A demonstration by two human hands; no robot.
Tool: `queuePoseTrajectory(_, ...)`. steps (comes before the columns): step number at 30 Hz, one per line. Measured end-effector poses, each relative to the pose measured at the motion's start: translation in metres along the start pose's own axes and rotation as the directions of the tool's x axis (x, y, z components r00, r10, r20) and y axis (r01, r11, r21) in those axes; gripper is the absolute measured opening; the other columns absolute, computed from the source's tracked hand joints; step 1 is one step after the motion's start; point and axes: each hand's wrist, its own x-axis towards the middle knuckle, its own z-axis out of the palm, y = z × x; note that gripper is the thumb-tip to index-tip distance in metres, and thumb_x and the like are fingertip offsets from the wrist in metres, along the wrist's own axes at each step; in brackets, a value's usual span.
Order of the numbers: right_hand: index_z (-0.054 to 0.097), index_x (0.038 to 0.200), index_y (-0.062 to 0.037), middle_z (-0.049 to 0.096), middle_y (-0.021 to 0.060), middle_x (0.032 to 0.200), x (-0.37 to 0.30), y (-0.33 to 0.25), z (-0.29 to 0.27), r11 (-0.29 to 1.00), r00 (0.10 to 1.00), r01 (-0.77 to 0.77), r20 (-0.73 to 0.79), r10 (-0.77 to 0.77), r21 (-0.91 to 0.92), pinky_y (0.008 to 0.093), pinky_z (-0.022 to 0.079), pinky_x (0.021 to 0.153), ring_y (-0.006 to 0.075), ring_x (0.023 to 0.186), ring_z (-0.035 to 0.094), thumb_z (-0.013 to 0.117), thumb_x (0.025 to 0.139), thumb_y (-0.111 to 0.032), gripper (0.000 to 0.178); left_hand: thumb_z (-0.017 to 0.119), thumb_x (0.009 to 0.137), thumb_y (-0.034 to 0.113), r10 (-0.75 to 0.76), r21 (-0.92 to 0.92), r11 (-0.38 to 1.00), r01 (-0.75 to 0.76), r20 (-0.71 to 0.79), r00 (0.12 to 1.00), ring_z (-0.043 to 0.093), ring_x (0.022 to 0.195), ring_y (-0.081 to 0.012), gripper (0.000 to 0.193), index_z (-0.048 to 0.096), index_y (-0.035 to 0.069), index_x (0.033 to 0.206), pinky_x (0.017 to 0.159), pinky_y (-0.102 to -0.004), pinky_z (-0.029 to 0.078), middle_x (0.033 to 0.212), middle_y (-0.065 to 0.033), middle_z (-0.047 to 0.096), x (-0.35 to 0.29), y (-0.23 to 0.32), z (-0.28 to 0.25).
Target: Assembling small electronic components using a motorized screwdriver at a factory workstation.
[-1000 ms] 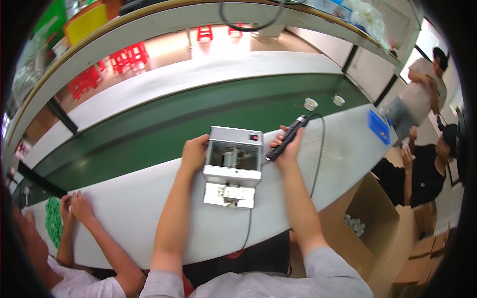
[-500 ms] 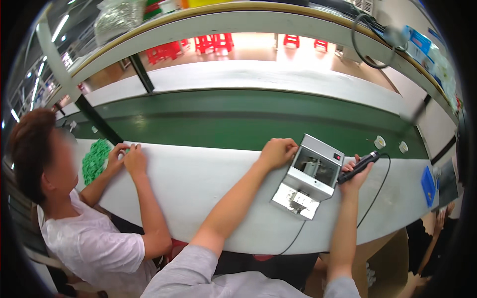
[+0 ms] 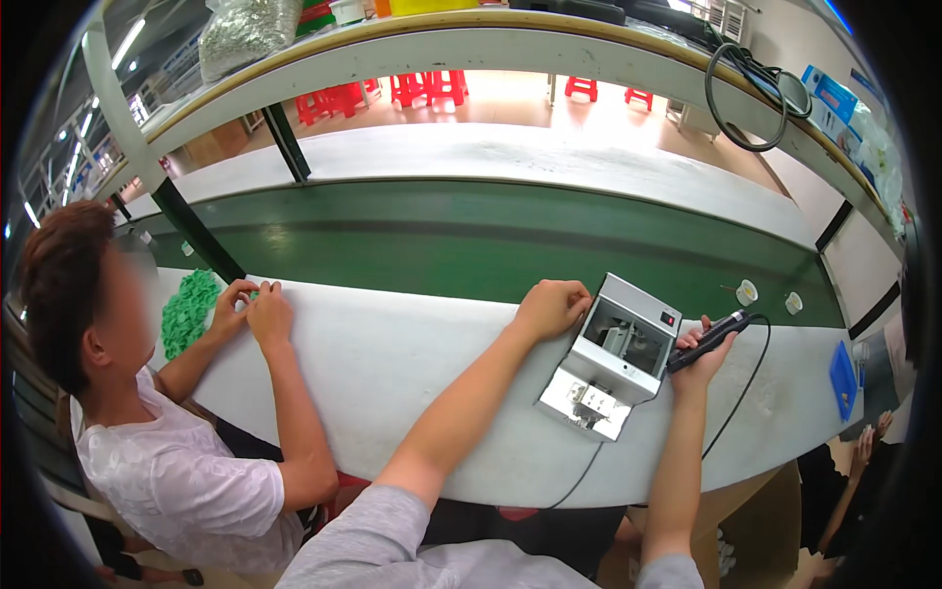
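Note:
A silver metal box-shaped machine stands tilted to the view on the white table, its open top showing a mechanism inside, a red-lit switch on its rear panel and a shiny front plate. My left hand rests at its rear left side, fingers curled in against the casing; whether anything is pinched there is hidden. In my right hand is a black corded tool shaped like an electric screwdriver. Its lower end meets the right side of the machine, where the tip cannot be made out.
At left a co-worker's hands work beside a pile of small green pieces. Beyond the table runs a green belt under a shelf. Two small white cups and a blue tray are at right.
The view has shifted slightly, so the machine and my hands appear a little lower. Both hands keep their places, the right one still on the black tool.

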Motion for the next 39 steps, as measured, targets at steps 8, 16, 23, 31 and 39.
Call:
queuePoseTrajectory(8, 0.057, 0.121, -0.0077, 0.046, -0.0002, 0.073, 0.012, -0.012, -0.026, 1.0, 0.999, 0.028, 0.044, -0.028, -0.002, 0.028, 0.041, 0.052, 0.0104, 0.056, 0.044, 0.049, 0.097, -0.075, 0.072, 0.07, 0.092, 0.024, 0.045, -0.056, 0.997, -0.046, -0.021, 0.999, 0.075, 0.084, -0.0309, 0.018, 0.078, 0.012, 0.102, 0.076, -0.0402, 0.059, 0.09, -0.0134, 0.077, 0.006, -0.005, 0.017)
queuePoseTrajectory(16, 0.054, 0.117, -0.0104, 0.047, 0.0019, 0.071, 0.01, 0.01, -0.009, 0.994, 0.998, -0.061, 0.035, 0.058, 0.091, 0.0316, 0.043, 0.056, 0.0142, 0.057, 0.048, 0.049, 0.094, -0.079, 0.072, 0.073, 0.083, 0.013, 0.06, 0.018, 0.998, -0.06, -0.018, 0.998, 0.071, 0.074, -0.0229, 0.024, 0.074, 0.004, 0.105, 0.073, -0.0346, 0.054, 0.087, -0.016, 0.076, 0.004, -0.008, -0.004)
queuePoseTrajectory(23, 0.054, 0.115, -0.0129, 0.048, 0.0019, 0.072, -0.001, -0.006, -0.007, 0.999, 1.0, -0.005, -0.009, 0.006, 0.044, 0.0317, 0.044, 0.056, 0.0139, 0.057, 0.048, 0.047, 0.095, -0.079, 0.069, 0.073, 0.081, 0.007, 0.031, -0.032, 0.999, -0.032, -0.015, 0.999, 0.067, 0.072, -0.0181, 0.022, 0.073, 0.001, 0.103, 0.072, -0.0317, 0.053, 0.084, -0.0176, 0.074, 0.004, 0.01, 0.003)
queuePoseTrajectory(31, 0.056, 0.117, -0.0117, 0.048, 0.0007, 0.071, 0.002, 0.003, -0.007, 0.999, 1.0, -0.018, 0.002, 0.018, 0.041, 0.0303, 0.045, 0.056, 0.0124, 0.057, 0.048, 0.049, 0.095, -0.079, 0.071, 0.075, 0.078, 0.007, -0.028, -0.054, 0.998, 0.028, 0.009, 1.0, 0.066, 0.076, -0.0144, 0.03, 0.074, 0.002, 0.107, 0.075, -0.0305, 0.053, 0.087, -0.0138, 0.076, 0.001, 0.014, 0.0)
queuePoseTrajectory(39, 0.055, 0.118, -0.0122, 0.048, 0.0002, 0.071, 0.001, 0.0, -0.005, 0.999, 1.0, 0.007, -0.005, -0.006, 0.038, 0.0298, 0.044, 0.056, 0.0116, 0.057, 0.048, 0.049, 0.094, -0.079, 0.071, 0.075, 0.074, 0.01, -0.068, 0.011, 0.998, 0.068, 0.021, 0.997, 0.069, 0.078, -0.0188, 0.032, 0.074, 0.002, 0.106, 0.078, -0.0325, 0.054, 0.09, -0.0162, 0.077, 0.005, 0.015, 0.001)
